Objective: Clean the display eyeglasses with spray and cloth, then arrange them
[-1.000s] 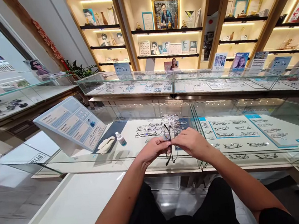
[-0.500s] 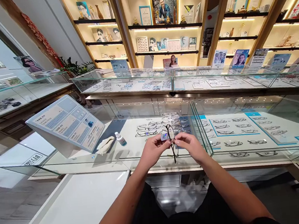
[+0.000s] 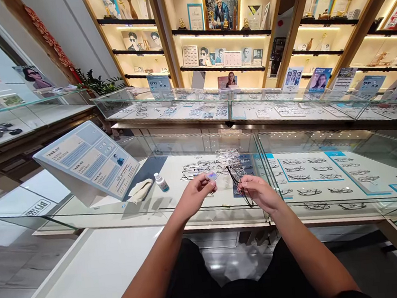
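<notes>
The two hands have just come apart: half a second ago both met at the glasses (image 3: 235,176), and now a clear gap lies between the left hand (image 3: 196,196) and the right hand (image 3: 263,195). The right thumb and fingers are pinched on the glasses, which hang tilted above the glass counter (image 3: 175,171); which part of the frame they grip is too small to tell. The left thumb and fingertips are closed on a small shiny piece (image 3: 212,176), which shows at their ends, at 9 o'clock from the glasses and no longer right beside them. That parting suggests the piece is now free of the glasses, so the right hand alone bears the frame; whether the piece is a label or a scrap of film cannot be told. Taking the held glasses as the centre of the dial, a small white-capped bottle (image 3: 161,183) stands at 9 o'clock, past the left hand, with a pale cloth (image 3: 140,191) lying just beyond it. A folded sign (image 3: 92,161) leans at about 10 o'clock, and rows of display frames (image 3: 195,169) show through the counter between 10 and 11, apart from both hands.
</notes>
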`<state>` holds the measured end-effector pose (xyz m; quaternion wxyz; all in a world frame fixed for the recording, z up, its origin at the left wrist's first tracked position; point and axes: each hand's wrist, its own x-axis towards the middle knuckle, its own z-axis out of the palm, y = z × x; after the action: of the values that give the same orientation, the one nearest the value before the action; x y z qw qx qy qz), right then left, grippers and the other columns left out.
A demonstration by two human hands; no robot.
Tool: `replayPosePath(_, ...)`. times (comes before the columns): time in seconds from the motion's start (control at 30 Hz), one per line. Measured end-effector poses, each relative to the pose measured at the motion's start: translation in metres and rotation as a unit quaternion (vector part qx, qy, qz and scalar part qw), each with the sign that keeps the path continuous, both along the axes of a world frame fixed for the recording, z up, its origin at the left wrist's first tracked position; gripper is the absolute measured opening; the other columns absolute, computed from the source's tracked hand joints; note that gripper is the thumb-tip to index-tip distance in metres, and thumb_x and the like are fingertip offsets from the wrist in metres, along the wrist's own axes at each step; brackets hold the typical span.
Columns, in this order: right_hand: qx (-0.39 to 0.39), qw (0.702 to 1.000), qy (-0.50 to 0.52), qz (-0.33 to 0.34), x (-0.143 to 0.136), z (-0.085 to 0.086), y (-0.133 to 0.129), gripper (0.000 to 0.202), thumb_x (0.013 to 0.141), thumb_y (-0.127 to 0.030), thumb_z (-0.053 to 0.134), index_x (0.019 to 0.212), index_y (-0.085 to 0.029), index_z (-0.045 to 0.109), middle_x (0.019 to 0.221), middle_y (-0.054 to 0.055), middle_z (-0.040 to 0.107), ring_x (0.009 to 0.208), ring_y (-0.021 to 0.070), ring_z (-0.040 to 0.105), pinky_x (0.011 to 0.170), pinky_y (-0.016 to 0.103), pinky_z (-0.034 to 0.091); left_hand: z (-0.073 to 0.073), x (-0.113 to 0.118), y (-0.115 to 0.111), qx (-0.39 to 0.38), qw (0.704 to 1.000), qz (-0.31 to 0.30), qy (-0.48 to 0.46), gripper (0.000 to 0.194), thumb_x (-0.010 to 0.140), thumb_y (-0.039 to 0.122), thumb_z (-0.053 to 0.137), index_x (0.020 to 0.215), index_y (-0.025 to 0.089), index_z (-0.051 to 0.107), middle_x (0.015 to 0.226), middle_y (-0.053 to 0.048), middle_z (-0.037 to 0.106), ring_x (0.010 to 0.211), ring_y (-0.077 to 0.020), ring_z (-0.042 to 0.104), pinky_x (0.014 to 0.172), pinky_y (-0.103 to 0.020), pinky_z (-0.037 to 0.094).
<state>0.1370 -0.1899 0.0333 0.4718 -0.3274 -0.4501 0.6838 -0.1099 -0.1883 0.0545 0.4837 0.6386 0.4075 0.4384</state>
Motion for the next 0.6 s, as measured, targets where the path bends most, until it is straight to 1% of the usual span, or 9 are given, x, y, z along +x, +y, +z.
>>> replayPosePath(0.13, -0.019, 1.0, -0.014, 0.015, 0.009, 0.003, 0.002, 0.031, 0.067, -0.041, 0.094, 0.072, -0.021, 0.071, 0.078, 0.001, 0.068, 0.072, 0.0146, 0.056, 0.069, 0.028, 0.043, 0.003, -0.016, 0.008, 0.035, 0.998, 0.029, 0.041, 0.037, 0.09, 0.054, 0.073, 0.084, 0.019, 0.063, 0.077, 0.0, 0.059, 0.073, -0.0145, 0.053, 0.07, -0.027, 0.043)
replayPosePath(0.23, -0.022, 1.0, -0.011, 0.018, 0.011, 0.002, 0.0, 0.031, 0.067, -0.039, 0.094, 0.07, -0.021, 0.07, 0.078, 0.001, 0.068, 0.073, 0.0138, 0.056, 0.069, 0.026, 0.042, -0.001, -0.02, 0.014, 0.045, 0.996, 0.045, 0.066, 0.036, 0.089, 0.054, 0.073, 0.088, 0.019, 0.066, 0.081, -0.001, 0.062, 0.076, -0.0164, 0.057, 0.071, -0.029, 0.045)
replayPosePath(0.33, -0.032, 0.999, 0.003, 0.002, 0.011, -0.001, -0.002, 0.032, 0.067, -0.04, 0.095, 0.072, -0.02, 0.071, 0.079, 0.001, 0.068, 0.072, 0.0127, 0.055, 0.069, 0.026, 0.042, -0.01, -0.017, 0.013, 0.049, 0.993, 0.071, 0.076, 0.033, 0.091, 0.052, 0.072, 0.098, 0.02, 0.066, 0.092, -0.004, 0.068, 0.086, -0.0205, 0.064, 0.078, -0.033, 0.051)
replayPosePath(0.37, -0.035, 0.999, 0.01, -0.008, 0.01, -0.002, -0.002, 0.032, 0.067, -0.04, 0.096, 0.074, -0.02, 0.072, 0.08, 0.001, 0.069, 0.072, 0.0124, 0.054, 0.069, 0.026, 0.043, -0.013, -0.014, 0.01, 0.067, 0.988, 0.105, 0.087, 0.032, 0.092, 0.05, 0.071, 0.104, 0.021, 0.066, 0.101, -0.006, 0.069, 0.093, -0.0224, 0.066, 0.084, -0.036, 0.053)
replayPosePath(0.4, -0.037, 0.999, 0.018, -0.019, 0.01, -0.004, -0.003, 0.032, 0.067, -0.041, 0.096, 0.075, -0.02, 0.073, 0.082, 0.001, 0.069, 0.072, 0.0123, 0.054, 0.069, 0.026, 0.043, -0.015, -0.01, 0.006, 0.101, 0.977, 0.16, 0.102, 0.031, 0.094, 0.047, 0.07, 0.111, 0.022, 0.065, 0.11, -0.007, 0.07, 0.102, -0.0244, 0.066, 0.09, -0.039, 0.053)
replayPosePath(0.47, -0.043, 0.998, 0.035, -0.038, 0.009, -0.007, -0.004, 0.033, 0.067, -0.042, 0.097, 0.077, -0.02, 0.074, 0.083, 0.001, 0.069, 0.072, 0.0122, 0.054, 0.069, 0.026, 0.043, -0.017, 0.001, -0.006, 0.209, 0.927, 0.279, 0.136, 0.027, 0.096, 0.038, 0.069, 0.118, 0.022, 0.063, 0.119, -0.01, 0.067, 0.113, -0.027, 0.063, 0.101, -0.045, 0.05)
replayPosePath(0.5, -0.048, 0.997, 0.042, -0.044, 0.008, -0.008, -0.004, 0.033, 0.067, -0.041, 0.097, 0.077, -0.02, 0.073, 0.083, 0.001, 0.068, 0.072, 0.0119, 0.054, 0.069, 0.026, 0.043, -0.018, 0.008, -0.012, 0.267, 0.901, 0.306, 0.152, 0.023, 0.098, 0.033, 0.067, 0.118, 0.022, 0.063, 0.118, -0.01, 0.066, 0.114, -0.027, 0.061, 0.102, -0.046, 0.048)
replayPosePath(0.53, -0.054, 0.996, 0.049, -0.047, 0.006, -0.01, -0.004, 0.033, 0.067, -0.041, 0.097, 0.077, -0.02, 0.073, 0.083, 0.0, 0.068, 0.072, 0.0116, 0.054, 0.068, 0.025, 0.043, -0.019, 0.014, -0.017, 0.314, 0.886, 0.297, 0.167, 0.019, 0.099, 0.029, 0.065, 0.117, 0.022, 0.063, 0.115, -0.009, 0.066, 0.113, -0.0264, 0.061, 0.102, -0.045, 0.048)
replayPosePath(0.6, -0.067, 0.995, 0.061, -0.044, 0.003, -0.014, -0.004, 0.033, 0.067, -0.039, 0.098, 0.076, -0.019, 0.073, 0.081, 0.0, 0.066, 0.071, 0.0108, 0.054, 0.066, 0.024, 0.041, -0.022, 0.025, -0.024, 0.364, 0.889, 0.195, 0.198, 0.017, 0.102, 0.022, 0.06, 0.118, 0.024, 0.064, 0.11, -0.007, 0.066, 0.108, -0.024, 0.061, 0.097, -0.041, 0.05)
